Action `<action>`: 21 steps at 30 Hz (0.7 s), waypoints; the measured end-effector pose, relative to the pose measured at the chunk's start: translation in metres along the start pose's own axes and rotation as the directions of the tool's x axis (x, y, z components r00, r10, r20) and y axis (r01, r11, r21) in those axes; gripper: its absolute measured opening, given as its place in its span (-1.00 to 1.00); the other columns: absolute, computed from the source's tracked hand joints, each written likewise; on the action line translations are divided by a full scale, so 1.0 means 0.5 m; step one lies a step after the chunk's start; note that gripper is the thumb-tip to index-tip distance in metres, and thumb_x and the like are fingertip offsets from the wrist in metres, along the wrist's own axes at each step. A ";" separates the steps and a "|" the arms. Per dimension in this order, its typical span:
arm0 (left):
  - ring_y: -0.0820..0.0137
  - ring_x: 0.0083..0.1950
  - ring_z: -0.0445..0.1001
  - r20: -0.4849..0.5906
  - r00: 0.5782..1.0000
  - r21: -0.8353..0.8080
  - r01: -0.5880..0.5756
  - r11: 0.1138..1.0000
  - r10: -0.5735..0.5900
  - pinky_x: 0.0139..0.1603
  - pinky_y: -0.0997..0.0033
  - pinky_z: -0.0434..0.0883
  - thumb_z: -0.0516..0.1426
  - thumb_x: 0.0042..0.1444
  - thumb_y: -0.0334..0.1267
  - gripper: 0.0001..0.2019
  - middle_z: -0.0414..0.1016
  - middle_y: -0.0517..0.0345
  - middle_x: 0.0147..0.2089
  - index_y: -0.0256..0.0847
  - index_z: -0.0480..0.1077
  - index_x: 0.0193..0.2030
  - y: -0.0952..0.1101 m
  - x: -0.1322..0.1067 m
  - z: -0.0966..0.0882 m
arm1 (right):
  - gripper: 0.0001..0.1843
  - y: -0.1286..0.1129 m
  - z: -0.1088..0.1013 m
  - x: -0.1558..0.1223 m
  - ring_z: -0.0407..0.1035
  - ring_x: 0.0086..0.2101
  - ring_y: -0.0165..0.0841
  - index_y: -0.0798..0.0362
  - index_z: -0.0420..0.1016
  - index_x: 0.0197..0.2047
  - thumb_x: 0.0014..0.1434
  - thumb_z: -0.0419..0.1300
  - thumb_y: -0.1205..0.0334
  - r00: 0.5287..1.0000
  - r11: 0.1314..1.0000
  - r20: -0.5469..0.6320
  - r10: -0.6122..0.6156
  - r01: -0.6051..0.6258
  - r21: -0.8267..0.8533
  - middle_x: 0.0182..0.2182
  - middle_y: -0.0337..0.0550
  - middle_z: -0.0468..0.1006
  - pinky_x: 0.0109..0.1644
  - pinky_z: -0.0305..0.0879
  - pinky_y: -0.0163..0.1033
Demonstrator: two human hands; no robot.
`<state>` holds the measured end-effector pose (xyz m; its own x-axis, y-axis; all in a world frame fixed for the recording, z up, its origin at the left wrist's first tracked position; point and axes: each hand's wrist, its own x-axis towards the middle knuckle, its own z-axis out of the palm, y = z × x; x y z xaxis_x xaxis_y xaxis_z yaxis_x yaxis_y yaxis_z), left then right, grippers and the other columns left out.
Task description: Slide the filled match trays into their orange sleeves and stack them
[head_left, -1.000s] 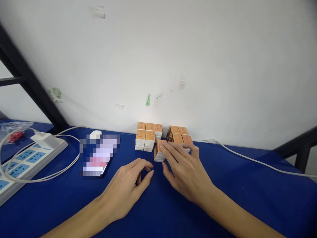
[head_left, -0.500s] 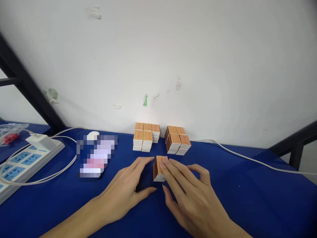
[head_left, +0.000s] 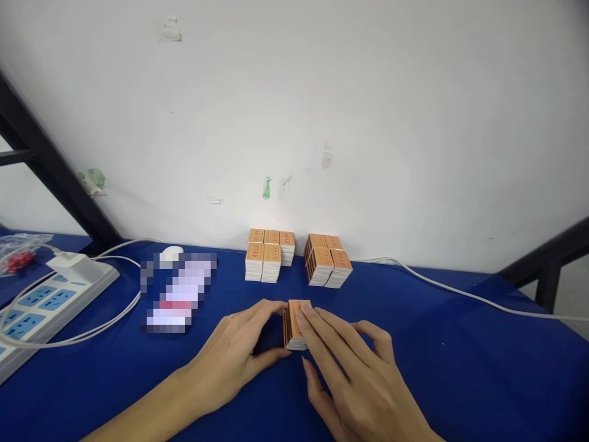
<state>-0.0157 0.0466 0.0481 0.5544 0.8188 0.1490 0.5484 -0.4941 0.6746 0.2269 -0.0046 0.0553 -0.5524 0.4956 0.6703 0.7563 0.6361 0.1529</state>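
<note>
A small stack of matchboxes [head_left: 294,325], with orange tops, red print, pale ends and dark brown striking sides, stands on the blue table between my hands. My left hand [head_left: 237,344] spans its left side, the thumb at the near end and fingertips at the far end. Over the top and right side lie the outstretched fingers of my right hand [head_left: 354,362], hiding part of the stack; its thumb is apart from the boxes. Behind stand two groups of stacked matchboxes, a left group [head_left: 263,253] and a right group [head_left: 327,261].
A white power strip [head_left: 69,294] with a plugged-in charger [head_left: 73,267] and looping white cable is at the left. A blurred phone-like object [head_left: 184,288] and a white mouse-like object [head_left: 172,253] lie nearby. Another cable [head_left: 442,288] runs along the right. A wall rises behind.
The small stack has slid toward me, and my right hand has moved nearer with it. My left thumb now meets the stack's near end, where there was a gap before.
</note>
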 end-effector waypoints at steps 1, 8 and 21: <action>0.35 -0.31 0.49 -0.002 1.000 0.000 0.001 1.000 -0.001 -0.25 0.32 0.47 0.38 0.45 -0.19 -0.46 0.65 0.23 0.06 0.12 0.34 0.46 -0.001 0.000 0.001 | -0.59 0.000 0.001 -0.001 0.62 0.22 -0.06 0.31 0.60 0.37 0.59 0.13 0.41 1.000 1.000 -0.001 0.003 -0.003 0.000 0.34 0.20 0.65 0.15 0.29 0.11; 0.34 -0.30 0.49 -0.011 1.000 0.014 0.019 1.000 -0.019 -0.20 0.28 0.48 0.41 0.40 -0.24 -0.41 0.65 0.24 0.13 0.12 0.34 0.47 0.002 0.001 0.007 | -0.58 0.004 0.005 -0.005 0.62 0.21 -0.09 0.28 0.59 0.38 0.59 0.12 0.42 1.000 1.000 -0.001 0.007 -0.007 0.010 0.36 0.16 0.65 0.15 0.31 0.08; 0.19 0.18 0.63 0.032 0.999 -0.062 0.011 0.998 -0.009 0.27 0.08 0.58 0.28 0.55 -0.19 -0.46 0.57 0.19 0.26 0.24 0.27 0.55 0.012 -0.002 0.003 | -0.46 0.015 -0.003 -0.023 0.64 0.09 -0.06 0.33 0.49 0.44 0.44 0.22 0.55 0.999 0.995 -0.012 0.044 -0.043 0.088 0.35 0.23 0.65 0.07 0.48 0.05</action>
<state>-0.0121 0.0424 0.0511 0.5690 0.8136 0.1199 0.5146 -0.4659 0.7198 0.2394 -0.0063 0.0499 -0.5140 0.5160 0.6852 0.7457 0.6636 0.0595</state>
